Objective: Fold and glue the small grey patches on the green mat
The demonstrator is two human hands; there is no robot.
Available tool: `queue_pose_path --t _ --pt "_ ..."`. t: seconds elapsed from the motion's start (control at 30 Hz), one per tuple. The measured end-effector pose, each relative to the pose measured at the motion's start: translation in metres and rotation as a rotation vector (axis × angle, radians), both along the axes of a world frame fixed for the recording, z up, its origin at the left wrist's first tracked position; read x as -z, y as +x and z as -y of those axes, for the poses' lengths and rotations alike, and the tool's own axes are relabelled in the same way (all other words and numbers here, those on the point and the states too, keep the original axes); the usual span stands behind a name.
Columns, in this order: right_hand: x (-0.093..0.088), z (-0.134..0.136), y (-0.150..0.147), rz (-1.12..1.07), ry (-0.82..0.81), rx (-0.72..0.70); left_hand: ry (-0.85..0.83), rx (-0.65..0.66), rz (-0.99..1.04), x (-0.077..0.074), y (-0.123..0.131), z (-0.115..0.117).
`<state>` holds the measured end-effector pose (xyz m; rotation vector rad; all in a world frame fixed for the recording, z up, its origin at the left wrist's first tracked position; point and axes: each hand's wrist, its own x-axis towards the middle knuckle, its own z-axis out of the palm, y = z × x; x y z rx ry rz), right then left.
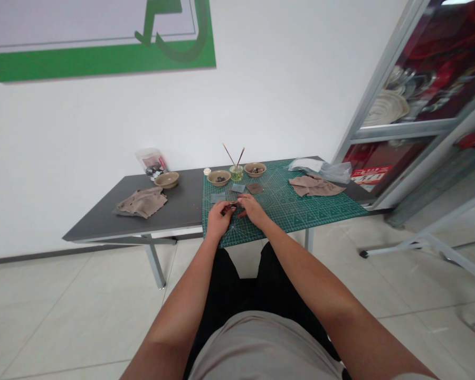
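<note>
Your left hand (218, 219) and right hand (253, 209) pinch a small dark piece (228, 209) between their fingertips, above the near edge of the green cutting mat (301, 211). Just ahead of your fingers lie two grey squares (217, 197), and beyond them two bowls (219, 177) still hold dark pieces. Open mat runs right of your fingers to a beige cloth (312, 186).

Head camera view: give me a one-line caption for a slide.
Left hand and right hand pinch a small dark piece above a green cutting mat.
</note>
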<state>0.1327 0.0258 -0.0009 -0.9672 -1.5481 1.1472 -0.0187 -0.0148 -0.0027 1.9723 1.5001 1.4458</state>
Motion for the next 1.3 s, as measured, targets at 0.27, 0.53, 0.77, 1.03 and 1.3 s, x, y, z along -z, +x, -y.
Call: queue_pose_path --t 0.27,0.53,0.77,1.03,1.3 --pt "0.005 0.002 0.006 -0.009 0.103 -0.106 0.008 -0.011 0.089 0.008 -0.003 -0.007" --pt "0.002 -0.005 0.007 -0.28 -0.12 -0.109 -0.044 0.115 0.226 0.008 0.0 -0.005" --pt "0.0 -0.002 0.005 -0.22 -0.159 -0.153 -0.025 0.063 0.05 0.007 -0.002 -0.002" --pt "-0.006 -0.002 0.009 -0.31 -0.261 -0.224 -0.035 0.064 0.041 0.009 -0.001 -0.002" --pt "-0.003 -0.005 0.009 -0.308 -0.307 -0.206 0.004 0.054 -0.072 0.007 0.001 -0.001"
